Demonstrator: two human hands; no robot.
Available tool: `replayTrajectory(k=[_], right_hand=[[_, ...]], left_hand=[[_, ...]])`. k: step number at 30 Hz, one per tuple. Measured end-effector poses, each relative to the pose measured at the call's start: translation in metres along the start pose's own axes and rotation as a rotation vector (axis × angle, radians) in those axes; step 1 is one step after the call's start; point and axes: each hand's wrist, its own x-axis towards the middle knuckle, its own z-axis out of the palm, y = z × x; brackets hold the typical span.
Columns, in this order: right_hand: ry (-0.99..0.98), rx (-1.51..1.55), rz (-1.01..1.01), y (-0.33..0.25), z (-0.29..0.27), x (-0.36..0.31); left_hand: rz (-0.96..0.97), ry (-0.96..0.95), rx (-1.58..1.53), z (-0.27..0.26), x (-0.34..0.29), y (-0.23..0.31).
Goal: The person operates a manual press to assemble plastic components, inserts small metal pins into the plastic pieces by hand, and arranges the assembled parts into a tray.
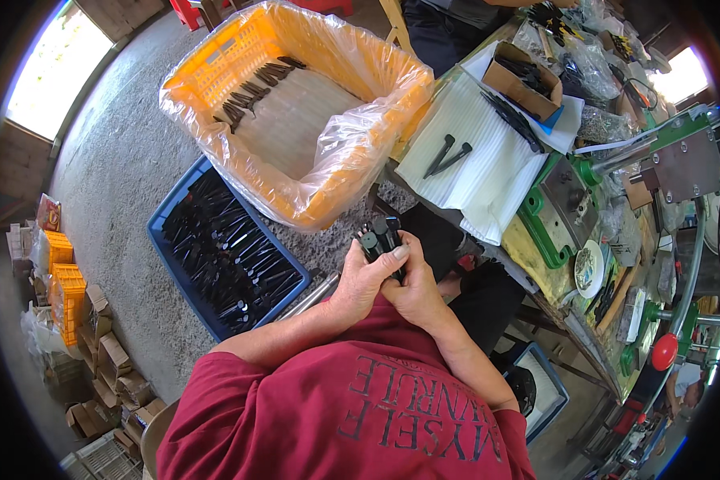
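Note:
In front of my chest, both hands close round a bundle of several black, rod-like parts with thick rounded ends. My left hand wraps the bundle from the left, its thumb laid across toward the other hand. From the right side my right hand grips the same bundle, its fingers partly hidden behind the parts. A blue bin full of similar long black pieces stands on the floor at the left. Beyond my hands is a yellow crate lined with clear plastic; a row of dark parts lies on white foam inside.
To the right, a workbench carries a white foam sheet with two black parts, a cardboard box, a green press and a white dish. Cardboard boxes are stacked at far left. Another person sits beyond the bench.

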Motion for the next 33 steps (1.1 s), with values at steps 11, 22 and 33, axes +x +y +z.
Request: replayTrajectory(k=[11, 22, 33], right_hand=[[-0.081, 0.537, 0.061, -0.008, -0.011, -0.008], [-0.186, 0.922, 0.278, -0.011, -0.011, -0.015], [-0.332, 0.799, 0.45, -0.006, -0.002, -0.018]], left_hand=[[-0.122, -0.249, -0.055, -0.028, 0.001, 0.014], [0.834, -0.595, 1.87, -0.018, 0.013, 0.068], [1.153, -0.925, 1.819, -0.034, 0.017, 0.051]])
